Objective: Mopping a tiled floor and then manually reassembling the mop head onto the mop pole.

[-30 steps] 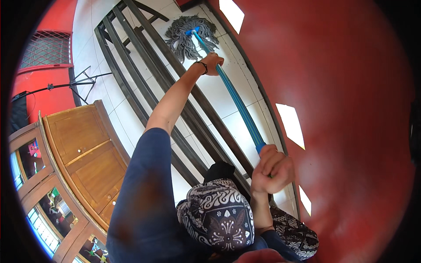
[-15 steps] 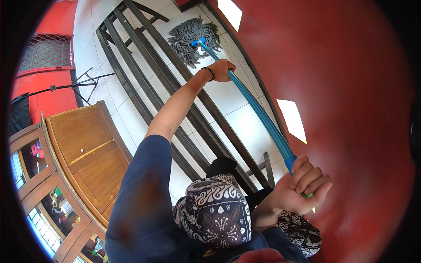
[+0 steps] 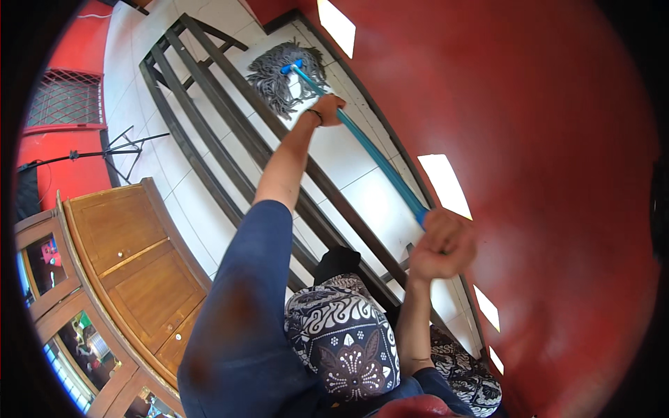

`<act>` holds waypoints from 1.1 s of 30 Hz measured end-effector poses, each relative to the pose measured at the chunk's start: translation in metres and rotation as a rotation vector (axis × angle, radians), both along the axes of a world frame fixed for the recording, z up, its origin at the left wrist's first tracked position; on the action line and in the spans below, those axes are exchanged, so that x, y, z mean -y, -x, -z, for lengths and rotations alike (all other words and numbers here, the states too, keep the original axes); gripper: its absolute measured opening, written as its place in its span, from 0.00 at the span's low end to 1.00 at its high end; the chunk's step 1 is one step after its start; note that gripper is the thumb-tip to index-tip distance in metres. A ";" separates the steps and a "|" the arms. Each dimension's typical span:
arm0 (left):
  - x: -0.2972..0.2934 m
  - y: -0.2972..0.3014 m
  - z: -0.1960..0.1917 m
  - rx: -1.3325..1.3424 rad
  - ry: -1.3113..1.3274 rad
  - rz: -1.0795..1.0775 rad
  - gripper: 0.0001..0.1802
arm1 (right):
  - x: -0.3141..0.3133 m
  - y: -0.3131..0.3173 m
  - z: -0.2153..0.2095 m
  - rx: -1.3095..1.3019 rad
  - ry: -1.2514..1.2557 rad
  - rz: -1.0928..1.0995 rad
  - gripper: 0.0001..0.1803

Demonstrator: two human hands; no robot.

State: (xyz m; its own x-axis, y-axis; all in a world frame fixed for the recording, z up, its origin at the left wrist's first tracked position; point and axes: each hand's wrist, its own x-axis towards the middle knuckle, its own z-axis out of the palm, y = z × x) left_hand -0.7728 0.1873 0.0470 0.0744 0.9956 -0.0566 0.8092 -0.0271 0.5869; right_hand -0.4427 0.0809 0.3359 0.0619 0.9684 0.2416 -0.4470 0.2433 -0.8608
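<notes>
A string mop with a blue pole (image 3: 380, 161) slants across the view, its grey strands (image 3: 279, 78) spread on the white tiles by the far wall. Partway down the pole, my left hand (image 3: 327, 110) is closed around it, a dark bracelet at the wrist. My right hand (image 3: 444, 244) wraps the near end of the pole, close to the red wall. A blue clamp (image 3: 293, 67) joins the pole to the strands. Beneath my left forearm runs a long dark slatted bench (image 3: 240, 132), just left of the pole.
The red wall (image 3: 529, 139) rises close along the right, with a dark skirting at its foot. A wooden cabinet (image 3: 132, 230) with glazed panes stands at the left. Behind it are black tripod legs (image 3: 125, 152) and a red panel with a metal grille (image 3: 66, 97).
Both hands have shifted forward relative to my body, and the right one has moved up and left in view. The mop strands appear slightly farther left and lower as the view has turned.
</notes>
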 end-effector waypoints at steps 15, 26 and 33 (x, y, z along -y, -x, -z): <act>-0.026 -0.017 -0.015 -0.196 0.149 0.149 0.15 | -0.016 -0.004 -0.012 0.044 0.038 0.079 0.20; 0.041 -0.278 -0.108 0.633 -0.032 0.250 0.11 | -0.007 -0.143 -0.215 0.061 -0.380 -0.171 0.23; 0.022 -0.342 -0.116 0.479 -0.010 0.305 0.11 | -0.028 -0.244 -0.203 0.045 -0.326 0.064 0.22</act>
